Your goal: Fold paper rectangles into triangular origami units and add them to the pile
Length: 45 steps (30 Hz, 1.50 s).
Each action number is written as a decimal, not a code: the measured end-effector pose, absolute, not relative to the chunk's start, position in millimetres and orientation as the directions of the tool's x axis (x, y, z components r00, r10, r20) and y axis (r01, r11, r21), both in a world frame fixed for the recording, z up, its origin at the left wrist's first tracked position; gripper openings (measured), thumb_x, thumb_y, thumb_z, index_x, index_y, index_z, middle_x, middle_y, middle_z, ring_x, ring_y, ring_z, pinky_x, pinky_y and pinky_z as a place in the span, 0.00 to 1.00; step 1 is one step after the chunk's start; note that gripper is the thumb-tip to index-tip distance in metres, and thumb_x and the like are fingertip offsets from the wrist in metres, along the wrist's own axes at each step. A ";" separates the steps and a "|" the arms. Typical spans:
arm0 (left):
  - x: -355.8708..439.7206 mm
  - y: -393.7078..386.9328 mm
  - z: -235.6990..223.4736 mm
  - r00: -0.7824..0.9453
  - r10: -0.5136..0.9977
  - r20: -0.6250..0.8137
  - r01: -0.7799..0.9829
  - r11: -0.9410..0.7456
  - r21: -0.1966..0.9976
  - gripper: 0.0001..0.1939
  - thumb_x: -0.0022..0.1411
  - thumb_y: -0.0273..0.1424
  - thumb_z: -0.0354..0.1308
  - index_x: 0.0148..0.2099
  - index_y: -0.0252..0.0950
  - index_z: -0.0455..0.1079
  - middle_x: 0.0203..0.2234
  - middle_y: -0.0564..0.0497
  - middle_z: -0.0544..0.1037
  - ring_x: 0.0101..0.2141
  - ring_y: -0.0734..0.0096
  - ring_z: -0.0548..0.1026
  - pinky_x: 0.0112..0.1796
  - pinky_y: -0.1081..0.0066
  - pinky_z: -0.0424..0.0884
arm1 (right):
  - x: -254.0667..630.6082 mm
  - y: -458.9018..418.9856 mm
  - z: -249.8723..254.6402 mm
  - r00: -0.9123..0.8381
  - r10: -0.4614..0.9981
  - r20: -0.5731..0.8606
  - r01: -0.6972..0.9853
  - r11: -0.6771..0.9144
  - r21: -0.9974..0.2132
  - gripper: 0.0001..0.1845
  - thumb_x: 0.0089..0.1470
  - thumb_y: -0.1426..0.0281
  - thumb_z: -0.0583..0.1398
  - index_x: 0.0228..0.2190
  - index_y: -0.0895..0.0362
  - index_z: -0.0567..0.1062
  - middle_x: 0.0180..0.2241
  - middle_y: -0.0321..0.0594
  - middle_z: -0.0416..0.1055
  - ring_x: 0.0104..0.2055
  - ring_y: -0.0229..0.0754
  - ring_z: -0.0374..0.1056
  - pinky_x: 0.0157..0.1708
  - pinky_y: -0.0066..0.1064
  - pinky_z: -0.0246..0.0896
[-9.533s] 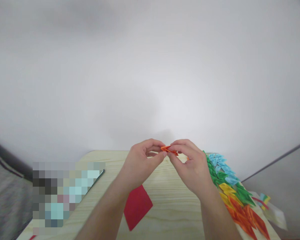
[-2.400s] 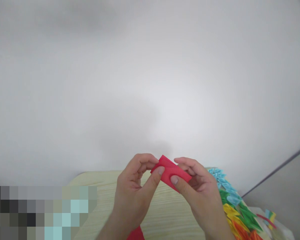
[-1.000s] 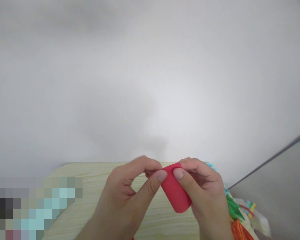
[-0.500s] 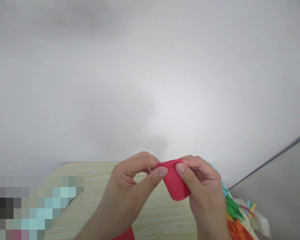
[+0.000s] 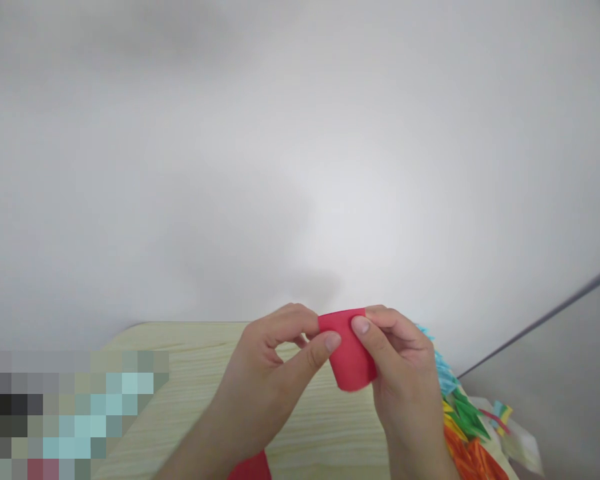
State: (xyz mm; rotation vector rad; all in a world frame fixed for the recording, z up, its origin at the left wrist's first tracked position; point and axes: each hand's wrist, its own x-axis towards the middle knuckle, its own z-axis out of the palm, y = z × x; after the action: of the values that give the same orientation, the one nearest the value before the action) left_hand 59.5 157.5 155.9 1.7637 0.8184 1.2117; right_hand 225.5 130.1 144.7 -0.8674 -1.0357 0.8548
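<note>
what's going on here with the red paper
A person holds a small red paper piece up over a light wooden table, pinched between the thumbs and fingers of the left hand and the right hand. The paper bends in a curve between them. A row of folded paper pieces in blue, green, yellow and orange lies along the table's right edge, and another red sheet shows at the bottom.

**Pale wall behind a light wooden table**

A plain white wall fills most of the view, evenly lit, with a faint soft shadow low at its middle. Below it lies a light wooden table with a rounded far corner and fine grain. At the right, a grey surface meets the wall along a dark slanting line.
</note>
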 end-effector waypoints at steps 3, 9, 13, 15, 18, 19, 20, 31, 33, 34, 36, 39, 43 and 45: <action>60.3 157.5 153.8 0.296 0.862 0.412 0.077 -0.451 0.889 0.16 0.71 0.38 0.60 0.30 0.37 0.72 0.29 0.52 0.75 0.33 0.68 0.72 0.38 0.67 0.68 | 225.0 131.6 142.8 0.279 0.902 0.330 -0.184 0.387 -0.903 0.06 0.57 0.65 0.71 0.31 0.53 0.83 0.33 0.37 0.79 0.34 0.39 0.71 0.30 0.28 0.67; 56.6 160.6 152.8 0.225 0.883 0.413 0.077 -0.438 0.896 0.16 0.70 0.39 0.61 0.29 0.38 0.71 0.25 0.54 0.71 0.30 0.71 0.68 0.35 0.70 0.66 | 223.6 125.7 153.2 0.140 0.968 0.208 -0.178 0.231 -0.957 0.08 0.56 0.63 0.71 0.37 0.53 0.84 0.33 0.37 0.81 0.30 0.39 0.72 0.29 0.28 0.68; 53.8 163.4 153.2 0.226 0.879 0.419 0.074 -0.445 0.893 0.16 0.70 0.39 0.62 0.29 0.38 0.72 0.25 0.54 0.69 0.31 0.71 0.68 0.36 0.71 0.66 | 224.1 125.2 151.5 0.129 0.970 0.204 -0.146 0.222 -0.964 0.10 0.59 0.61 0.70 0.31 0.54 0.82 0.27 0.35 0.79 0.27 0.37 0.70 0.28 0.27 0.64; 53.6 164.9 152.4 0.257 0.873 0.414 0.067 -0.443 0.894 0.15 0.70 0.40 0.61 0.31 0.39 0.74 0.27 0.53 0.71 0.32 0.69 0.68 0.38 0.70 0.68 | 224.6 126.7 148.5 0.150 0.965 0.216 -0.138 0.237 -0.962 0.10 0.58 0.61 0.70 0.31 0.54 0.82 0.28 0.35 0.80 0.28 0.37 0.70 0.29 0.27 0.64; 54.5 165.7 150.9 0.319 0.858 0.402 0.052 -0.439 0.897 0.14 0.70 0.40 0.61 0.33 0.39 0.76 0.29 0.51 0.74 0.34 0.67 0.71 0.42 0.67 0.70 | 224.7 129.3 145.4 0.179 0.956 0.231 -0.134 0.256 -0.957 0.10 0.58 0.61 0.70 0.31 0.54 0.83 0.28 0.35 0.80 0.28 0.36 0.70 0.29 0.26 0.65; 55.1 165.5 150.6 0.326 0.857 0.399 0.053 -0.438 0.898 0.14 0.70 0.39 0.61 0.32 0.38 0.76 0.29 0.51 0.74 0.35 0.66 0.71 0.42 0.66 0.71 | 224.5 129.9 145.3 0.182 0.955 0.234 -0.129 0.259 -0.957 0.10 0.58 0.61 0.70 0.31 0.54 0.83 0.27 0.35 0.80 0.28 0.36 0.70 0.29 0.26 0.65; 55.7 165.0 150.5 0.323 0.859 0.398 0.057 -0.437 0.898 0.15 0.69 0.39 0.62 0.31 0.38 0.75 0.29 0.51 0.75 0.35 0.66 0.72 0.42 0.66 0.71 | 224.3 130.3 145.6 0.179 0.956 0.234 -0.126 0.258 -0.958 0.10 0.57 0.61 0.71 0.31 0.55 0.83 0.27 0.35 0.81 0.28 0.37 0.71 0.29 0.26 0.66; 57.3 166.8 147.0 0.256 0.886 0.388 0.066 -0.416 0.907 0.15 0.68 0.41 0.62 0.33 0.37 0.78 0.28 0.51 0.79 0.31 0.67 0.74 0.34 0.68 0.70 | 227.3 129.1 149.9 0.101 0.976 0.191 -0.186 0.207 -0.961 0.09 0.59 0.62 0.70 0.33 0.55 0.83 0.30 0.37 0.82 0.30 0.38 0.75 0.32 0.27 0.69; 57.7 168.3 145.8 0.297 0.874 0.384 0.087 -0.426 0.901 0.14 0.68 0.41 0.63 0.33 0.37 0.78 0.29 0.51 0.78 0.31 0.68 0.71 0.34 0.68 0.68 | 228.4 130.4 146.7 0.133 0.967 0.217 -0.178 0.238 -0.955 0.08 0.58 0.62 0.70 0.33 0.54 0.83 0.30 0.37 0.82 0.30 0.38 0.75 0.32 0.27 0.69; 58.0 168.6 145.3 0.313 0.869 0.384 0.100 -0.432 0.896 0.14 0.68 0.41 0.63 0.33 0.37 0.77 0.28 0.51 0.77 0.31 0.68 0.70 0.34 0.68 0.67 | 228.9 131.1 145.0 0.144 0.964 0.225 -0.173 0.249 -0.953 0.09 0.58 0.62 0.70 0.33 0.54 0.83 0.30 0.37 0.83 0.30 0.38 0.75 0.32 0.27 0.69; 58.9 168.6 144.4 0.329 0.862 0.386 0.120 -0.444 0.888 0.16 0.69 0.40 0.62 0.31 0.36 0.75 0.27 0.52 0.74 0.31 0.69 0.68 0.34 0.68 0.65 | 229.5 132.4 142.1 0.159 0.960 0.230 -0.154 0.254 -0.955 0.09 0.58 0.61 0.71 0.33 0.55 0.83 0.30 0.37 0.82 0.29 0.38 0.75 0.30 0.27 0.69; 59.5 167.9 143.2 0.324 0.859 0.397 0.120 -0.454 0.883 0.19 0.70 0.40 0.60 0.28 0.36 0.70 0.25 0.53 0.70 0.30 0.70 0.66 0.34 0.68 0.62 | 229.6 133.2 140.5 0.164 0.959 0.230 -0.132 0.252 -0.959 0.10 0.58 0.61 0.70 0.33 0.55 0.83 0.30 0.37 0.82 0.29 0.38 0.74 0.30 0.26 0.69; 58.0 168.3 142.4 0.355 0.854 0.380 0.111 -0.442 0.890 0.19 0.70 0.41 0.60 0.29 0.36 0.69 0.27 0.53 0.72 0.32 0.69 0.67 0.35 0.68 0.62 | 229.9 133.7 141.4 0.197 0.949 0.244 -0.113 0.270 -0.956 0.09 0.57 0.61 0.71 0.33 0.55 0.84 0.30 0.37 0.83 0.29 0.37 0.73 0.30 0.26 0.69; 57.5 168.6 142.3 0.387 0.847 0.366 0.115 -0.437 0.892 0.18 0.69 0.42 0.61 0.29 0.37 0.69 0.27 0.53 0.71 0.31 0.70 0.66 0.34 0.68 0.62 | 230.6 134.3 141.5 0.209 0.950 0.231 -0.118 0.259 -0.959 0.10 0.57 0.61 0.71 0.32 0.55 0.83 0.29 0.37 0.82 0.28 0.37 0.72 0.29 0.26 0.68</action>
State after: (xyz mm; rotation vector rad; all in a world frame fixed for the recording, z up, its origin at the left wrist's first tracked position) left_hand 57.5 168.6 142.3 1.8176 0.8360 1.1137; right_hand 230.6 134.3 141.5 -1.0101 -1.0731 0.9533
